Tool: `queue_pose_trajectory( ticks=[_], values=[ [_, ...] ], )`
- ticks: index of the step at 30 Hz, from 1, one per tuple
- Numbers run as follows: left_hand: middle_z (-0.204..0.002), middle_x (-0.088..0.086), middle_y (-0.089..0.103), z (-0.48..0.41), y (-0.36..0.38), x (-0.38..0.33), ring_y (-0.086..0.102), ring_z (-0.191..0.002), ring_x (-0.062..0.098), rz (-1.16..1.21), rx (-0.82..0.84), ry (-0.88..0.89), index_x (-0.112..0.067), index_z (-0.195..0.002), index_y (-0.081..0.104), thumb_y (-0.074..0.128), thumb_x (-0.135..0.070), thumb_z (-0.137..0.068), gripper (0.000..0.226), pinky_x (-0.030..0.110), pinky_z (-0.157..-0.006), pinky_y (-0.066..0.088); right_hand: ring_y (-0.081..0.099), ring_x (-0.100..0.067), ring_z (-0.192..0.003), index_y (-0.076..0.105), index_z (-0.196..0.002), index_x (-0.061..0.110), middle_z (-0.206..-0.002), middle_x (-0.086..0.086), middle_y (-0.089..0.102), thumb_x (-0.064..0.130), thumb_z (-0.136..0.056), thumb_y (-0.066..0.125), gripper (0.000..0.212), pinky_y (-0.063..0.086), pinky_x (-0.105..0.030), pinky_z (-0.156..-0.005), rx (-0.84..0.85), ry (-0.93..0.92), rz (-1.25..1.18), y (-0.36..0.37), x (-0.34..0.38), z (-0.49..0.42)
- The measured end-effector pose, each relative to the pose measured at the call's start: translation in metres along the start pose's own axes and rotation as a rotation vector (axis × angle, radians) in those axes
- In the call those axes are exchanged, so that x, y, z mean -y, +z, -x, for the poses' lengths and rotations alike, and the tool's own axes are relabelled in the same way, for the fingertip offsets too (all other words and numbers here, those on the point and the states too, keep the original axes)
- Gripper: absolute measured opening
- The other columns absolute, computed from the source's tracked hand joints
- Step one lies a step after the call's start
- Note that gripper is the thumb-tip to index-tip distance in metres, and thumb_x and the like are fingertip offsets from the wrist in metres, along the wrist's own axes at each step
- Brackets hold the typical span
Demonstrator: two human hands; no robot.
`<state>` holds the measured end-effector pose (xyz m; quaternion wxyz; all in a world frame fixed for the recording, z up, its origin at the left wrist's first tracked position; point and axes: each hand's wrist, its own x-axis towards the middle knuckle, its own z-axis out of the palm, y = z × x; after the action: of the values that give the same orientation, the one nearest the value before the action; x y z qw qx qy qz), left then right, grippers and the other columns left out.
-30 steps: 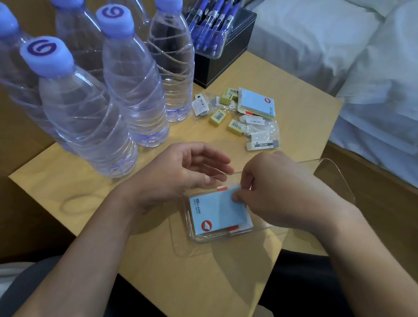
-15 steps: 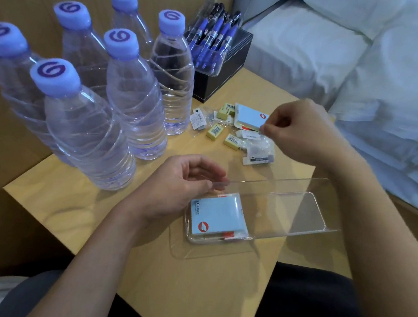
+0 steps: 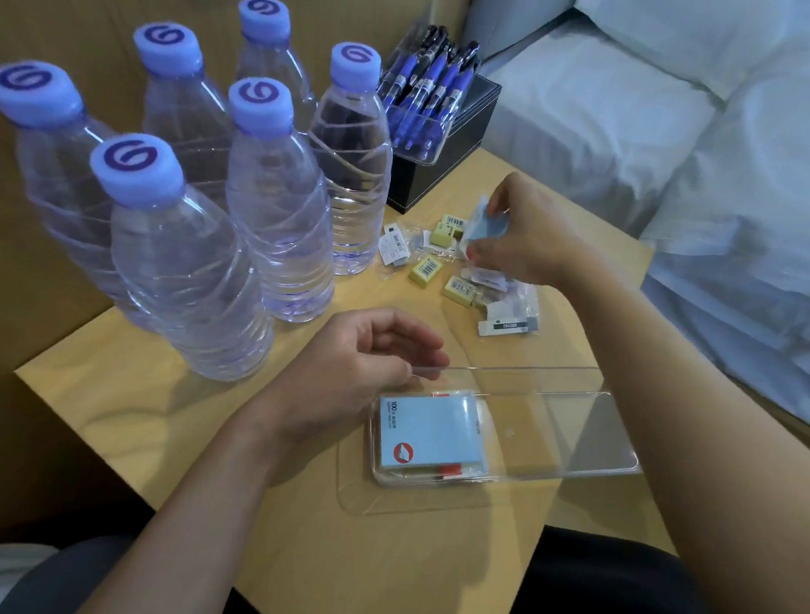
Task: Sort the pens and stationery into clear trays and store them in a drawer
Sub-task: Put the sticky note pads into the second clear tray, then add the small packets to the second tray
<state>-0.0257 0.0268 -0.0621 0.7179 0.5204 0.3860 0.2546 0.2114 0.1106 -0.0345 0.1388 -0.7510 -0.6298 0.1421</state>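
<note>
While over the erasers, right hand — blue notepad in pinch.

Right hand covers most of the blue note pack it pinches; only a corner shows. Eraser label print is too small to read. Pens overlap, count unclear. Left hand fingertips possibly touch the clear tray rim, can't confirm. Rear bottle is half hidden. Bed is cropped at the right.

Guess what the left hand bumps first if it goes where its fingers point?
Probably the clear tray: the left hand points its fingers right, at the tray's far wall, though depth is unclear.
</note>
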Motion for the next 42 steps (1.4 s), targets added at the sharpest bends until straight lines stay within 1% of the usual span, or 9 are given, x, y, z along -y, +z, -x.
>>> queue_pose_trajectory(
  ticks=[6, 10, 14, 17, 21, 25, 32, 38, 42],
  values=[
    [-0.104, 0.015, 0.076, 0.0, 0.001, 0.003, 0.071, -0.105, 0.029, 0.038, -0.042, 0.071, -0.003, -0.105, 0.069, 0.054, -0.004, -0.076, 0.032, 0.044, -0.095, 0.054, 0.05, -0.016, -0.099, 0.04, -0.138, 0.022, -0.114, 0.006, 0.048, 0.036, -0.082, 0.076, 0.068, 0.043, -0.03, -0.085, -0.227, -0.057, -0.202, -0.023, 0.002, 0.04],
    [-0.106, 0.012, 0.074, -0.002, 0.002, 0.003, 0.071, -0.1, 0.029, 0.027, -0.124, 0.153, -0.006, -0.105, 0.069, 0.06, -0.007, -0.077, 0.031, 0.036, -0.083, 0.059, 0.061, -0.001, -0.076, 0.065, -0.107, 0.021, -0.099, 0.002, 0.065, 0.039, -0.084, 0.075, 0.031, 0.054, -0.02, -0.067, -0.295, -0.045, -0.369, -0.032, 0.01, 0.075],
    [-0.116, 0.001, 0.071, -0.004, 0.002, 0.0, 0.068, -0.089, 0.019, -0.001, -0.154, 0.186, -0.018, -0.118, 0.066, 0.076, -0.022, -0.074, 0.045, 0.028, -0.069, 0.052, 0.072, -0.016, -0.066, 0.068, -0.086, 0.006, -0.068, 0.003, 0.067, 0.025, -0.086, 0.077, 0.021, 0.062, -0.049, -0.066, -0.19, 0.012, -0.673, -0.024, 0.024, 0.109],
    [-0.108, 0.0, 0.074, -0.003, 0.004, -0.004, 0.066, -0.085, 0.016, 0.032, -0.107, 0.176, -0.021, -0.122, 0.066, 0.082, -0.024, -0.074, 0.05, 0.027, -0.066, 0.049, 0.073, -0.019, -0.067, 0.068, -0.089, 0.005, -0.069, 0.002, 0.071, 0.023, -0.089, 0.074, 0.019, 0.063, -0.047, -0.068, -0.074, 0.025, -0.794, -0.014, 0.036, 0.122],
    [-0.111, 0.032, 0.067, -0.005, 0.002, -0.003, 0.062, -0.094, 0.045, 0.175, -0.118, 0.155, -0.01, -0.111, 0.073, 0.08, -0.025, -0.075, 0.04, 0.057, -0.085, 0.046, 0.073, -0.017, -0.067, 0.067, -0.096, 0.005, -0.073, -0.006, 0.075, 0.02, -0.089, 0.073, 0.017, 0.061, -0.042, -0.07, -0.007, 0.068, -0.852, -0.014, 0.041, 0.127],
    [-0.114, 0.029, 0.07, -0.003, 0.001, -0.002, 0.062, -0.11, 0.053, 0.177, -0.131, 0.104, -0.005, -0.109, 0.074, 0.073, -0.019, -0.082, 0.03, 0.069, -0.097, 0.046, 0.07, -0.009, -0.064, 0.063, -0.099, 0.012, -0.068, 0.001, 0.075, 0.019, -0.089, 0.073, 0.016, 0.057, -0.042, -0.069, 0.073, 0.089, -0.7, -0.018, 0.031, 0.132],
    [-0.093, 0.016, 0.074, -0.005, -0.003, -0.005, 0.061, -0.075, 0.019, 0.004, -0.268, 0.173, -0.009, -0.094, 0.075, 0.055, -0.033, -0.087, 0.032, 0.021, -0.059, 0.046, 0.066, -0.011, -0.064, 0.062, -0.096, 0.007, -0.074, -0.007, 0.077, 0.014, -0.087, 0.075, 0.017, 0.051, -0.034, -0.064, 0.368, 0.157, -0.607, -0.031, 0.013, 0.143],
    [-0.085, 0.009, 0.072, -0.009, -0.003, 0.002, 0.061, -0.072, 0.017, -0.141, -0.362, 0.16, -0.011, -0.092, 0.073, 0.046, 0.007, -0.089, 0.033, 0.014, -0.052, 0.044, 0.067, -0.006, -0.059, 0.063, -0.092, 0.006, -0.072, -0.005, 0.077, 0.019, -0.086, 0.077, 0.02, 0.052, -0.023, -0.056, 0.505, 0.206, -0.469, -0.022, 0.02, 0.149],
    [-0.086, 0.005, 0.069, -0.01, -0.004, 0.005, 0.058, -0.064, 0.01, -0.252, -0.406, 0.142, -0.02, -0.092, 0.073, 0.048, 0.007, -0.086, 0.038, 0.013, -0.052, 0.043, 0.069, -0.008, -0.056, 0.062, -0.088, 0.008, -0.067, -0.003, 0.075, 0.02, -0.085, 0.078, 0.02, 0.05, -0.02, -0.052, 0.456, 0.261, -0.456, -0.016, 0.024, 0.149]
  ],
)
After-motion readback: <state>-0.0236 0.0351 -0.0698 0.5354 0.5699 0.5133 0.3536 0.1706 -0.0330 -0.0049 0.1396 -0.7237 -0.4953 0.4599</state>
